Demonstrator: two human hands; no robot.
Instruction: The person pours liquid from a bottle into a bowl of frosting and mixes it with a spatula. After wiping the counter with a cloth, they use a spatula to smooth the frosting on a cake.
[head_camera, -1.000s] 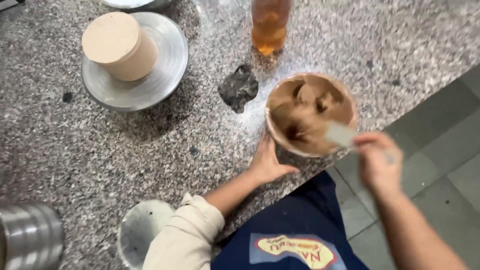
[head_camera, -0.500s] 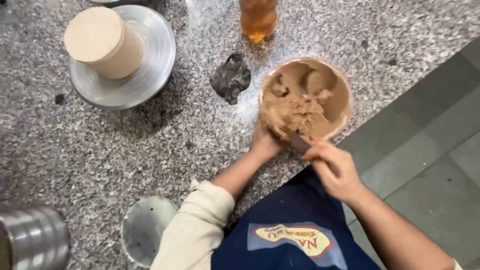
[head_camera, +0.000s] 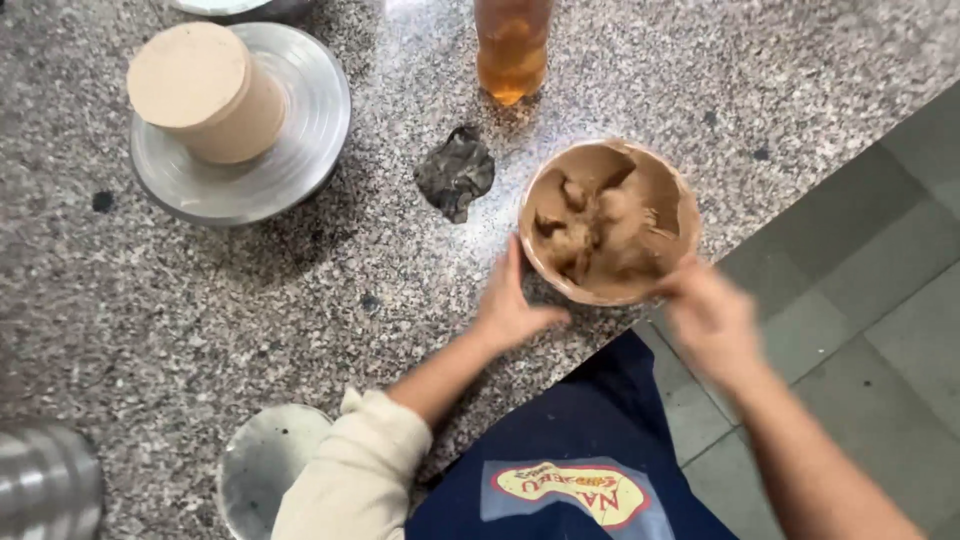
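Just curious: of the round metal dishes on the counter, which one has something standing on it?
The large steel plate at upper left: a tan cylindrical block stands on it. The small dish by the sleeve holds nothing.

Soft, even daylight falls on the counter in front of me, bright enough, with no harsh glare. A pale sheen sits on the steel plate and the amber bottle glows. Short shadows lie under the plate and the bowl. My right hand is smeared with motion blur; my left hand is sharper. Corners look soft.
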